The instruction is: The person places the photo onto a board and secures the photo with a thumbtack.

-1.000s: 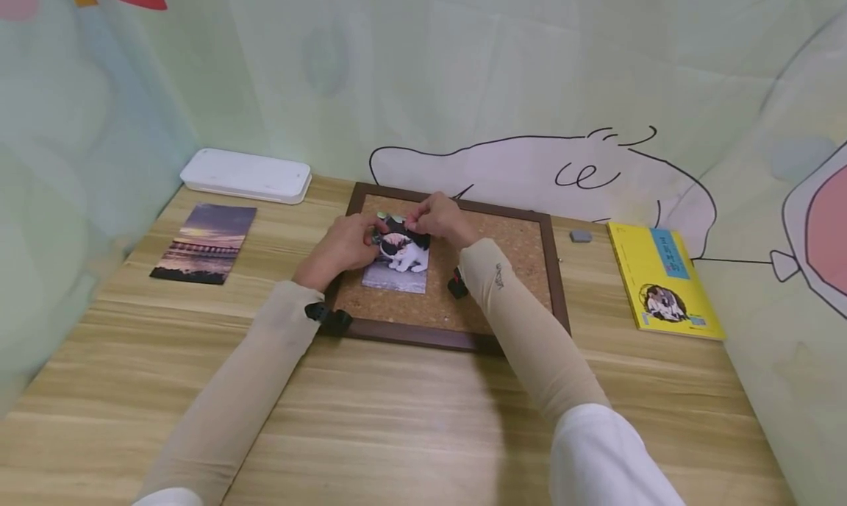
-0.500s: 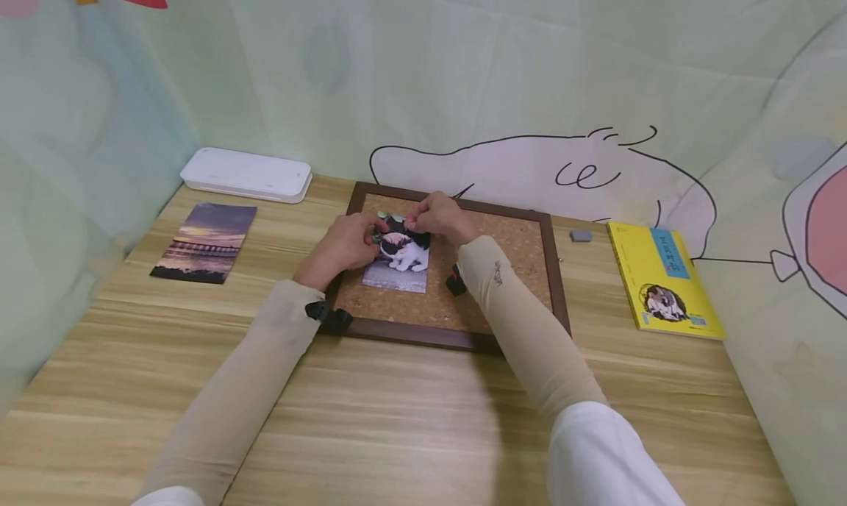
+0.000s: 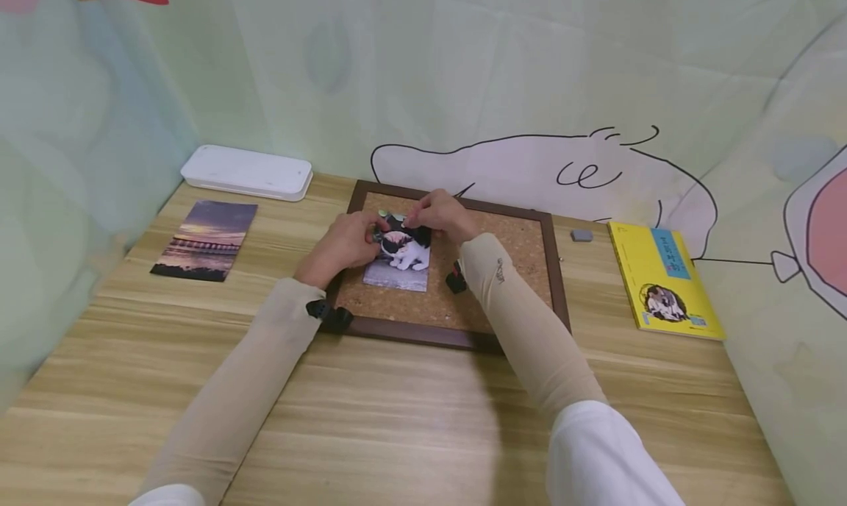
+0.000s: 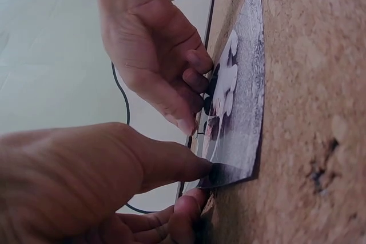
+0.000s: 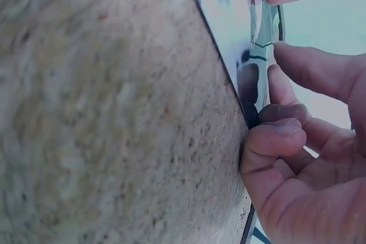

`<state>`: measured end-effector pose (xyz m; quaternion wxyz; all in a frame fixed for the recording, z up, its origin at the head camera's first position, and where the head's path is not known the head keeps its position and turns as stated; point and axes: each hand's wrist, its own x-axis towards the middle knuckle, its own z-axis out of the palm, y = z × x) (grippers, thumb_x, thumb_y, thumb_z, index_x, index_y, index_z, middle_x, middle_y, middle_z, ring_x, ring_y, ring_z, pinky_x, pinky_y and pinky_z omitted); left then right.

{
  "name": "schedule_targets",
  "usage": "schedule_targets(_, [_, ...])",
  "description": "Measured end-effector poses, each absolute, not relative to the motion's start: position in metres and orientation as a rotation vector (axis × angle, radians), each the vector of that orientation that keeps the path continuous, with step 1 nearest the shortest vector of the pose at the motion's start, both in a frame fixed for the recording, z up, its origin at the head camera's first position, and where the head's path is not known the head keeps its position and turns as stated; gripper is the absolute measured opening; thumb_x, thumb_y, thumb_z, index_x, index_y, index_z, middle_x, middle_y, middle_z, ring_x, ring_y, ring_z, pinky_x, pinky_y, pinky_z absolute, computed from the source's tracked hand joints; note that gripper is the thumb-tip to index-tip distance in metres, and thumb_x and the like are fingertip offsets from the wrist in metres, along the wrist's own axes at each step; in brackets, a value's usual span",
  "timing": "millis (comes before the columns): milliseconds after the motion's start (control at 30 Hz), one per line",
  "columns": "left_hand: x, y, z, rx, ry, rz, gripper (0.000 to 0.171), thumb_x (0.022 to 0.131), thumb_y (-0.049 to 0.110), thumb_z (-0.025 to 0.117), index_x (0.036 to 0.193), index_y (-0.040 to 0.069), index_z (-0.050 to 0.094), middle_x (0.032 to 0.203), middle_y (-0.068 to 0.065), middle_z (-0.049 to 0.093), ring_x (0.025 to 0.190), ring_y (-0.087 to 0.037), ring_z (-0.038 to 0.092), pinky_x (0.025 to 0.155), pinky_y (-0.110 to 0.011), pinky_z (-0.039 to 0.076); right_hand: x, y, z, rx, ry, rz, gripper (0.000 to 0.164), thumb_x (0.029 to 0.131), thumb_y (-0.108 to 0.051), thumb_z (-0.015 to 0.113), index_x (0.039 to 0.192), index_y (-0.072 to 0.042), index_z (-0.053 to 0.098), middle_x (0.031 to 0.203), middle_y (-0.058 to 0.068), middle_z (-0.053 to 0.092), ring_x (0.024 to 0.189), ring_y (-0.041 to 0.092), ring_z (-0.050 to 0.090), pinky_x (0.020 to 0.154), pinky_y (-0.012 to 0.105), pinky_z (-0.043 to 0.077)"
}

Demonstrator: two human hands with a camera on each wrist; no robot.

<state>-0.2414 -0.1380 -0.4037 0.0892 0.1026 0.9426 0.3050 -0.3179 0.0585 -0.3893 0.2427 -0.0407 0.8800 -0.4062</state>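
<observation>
A photo of a black-and-white cat (image 3: 400,274) lies on a brown-framed cork board (image 3: 503,248). My left hand (image 3: 340,247) pinches the photo's left edge, thumb on top and fingers at its side, as the left wrist view shows. At the top of the photo, my right hand (image 3: 442,215) holds a small pin (image 5: 263,44) between thumb and index finger, its thin shaft pointing at the picture. The pin's head is mostly hidden by the fingertips. In the right wrist view, the other right fingers (image 5: 274,138) curl by the photo's edge, resting near the cork.
A sunset photo (image 3: 208,240) lies on the table left of the board, with a white case (image 3: 246,171) behind it. To the right are a grey eraser-like block (image 3: 581,235) and a yellow book (image 3: 662,282). A printed curtain hangs behind.
Both hands stay nearly in place over the top of the cat photo. The right fingers shift only slightly at the pin, and the view tips a little.
</observation>
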Motion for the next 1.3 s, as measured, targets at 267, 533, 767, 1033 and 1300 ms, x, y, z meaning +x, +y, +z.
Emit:
schedule_targets(267, [-0.24,-0.135,-0.403,0.293,2.823,0.887,0.039,0.095,0.003,0.066,0.134,0.003,0.067,0.084,-0.007,0.054,0.074,-0.021,0.05,0.065,-0.031,0.037,-0.318,0.056,-0.391,-0.062,2.44,-1.112,0.005,0.096,-0.014,0.075,0.097,-0.009,0.076,0.092,-0.002,0.064,0.06,0.009,0.041,0.055,0.024,0.034])
schedule_targets(533, [-0.238,-0.137,-0.403,0.308,2.829,0.886,0.04,0.095,0.003,0.064,0.135,0.002,0.066,0.083,-0.007,0.053,0.074,-0.021,0.049,0.065,-0.032,0.036,-0.316,0.049,-0.393,-0.014,2.545,-1.019,0.019,0.095,-0.019,0.077,0.08,-0.015,0.065,0.081,-0.003,0.056,0.058,0.01,0.042,0.052,0.025,0.035])
schedule_targets(767, [-0.237,-0.135,-0.403,0.322,2.845,0.895,0.039,0.095,0.002,0.065,0.133,0.001,0.067,0.081,-0.006,0.053,0.073,-0.021,0.049,0.065,-0.031,0.036,-0.318,0.045,-0.394,0.0,2.587,-0.954,0.025,0.095,-0.019,0.078,0.075,-0.016,0.062,0.075,-0.005,0.053,0.062,0.012,0.047,0.053,0.025,0.037])
schedule_targets(1033, [-0.237,-0.136,-0.405,0.343,2.874,0.885,0.039,0.093,0.001,0.064,0.132,0.0,0.068,0.08,-0.006,0.053,0.072,-0.02,0.049,0.064,-0.03,0.035,-0.319,0.038,-0.395,0.018,2.619,-0.829,0.013,0.094,-0.019,0.079,0.085,-0.015,0.072,0.088,-0.003,0.06,0.069,0.013,0.051,0.054,0.026,0.04])
schedule_targets(1300, [-0.237,-0.133,-0.404,0.336,2.889,0.855,0.041,0.094,0.001,0.062,0.135,-0.002,0.067,0.096,-0.016,0.065,0.089,-0.029,0.056,0.078,-0.039,0.045,-0.312,0.045,-0.394,-0.024,2.62,-0.94,0.025,0.096,-0.018,0.078,0.076,-0.017,0.063,0.08,-0.005,0.056,0.064,0.011,0.047,0.056,0.026,0.036])
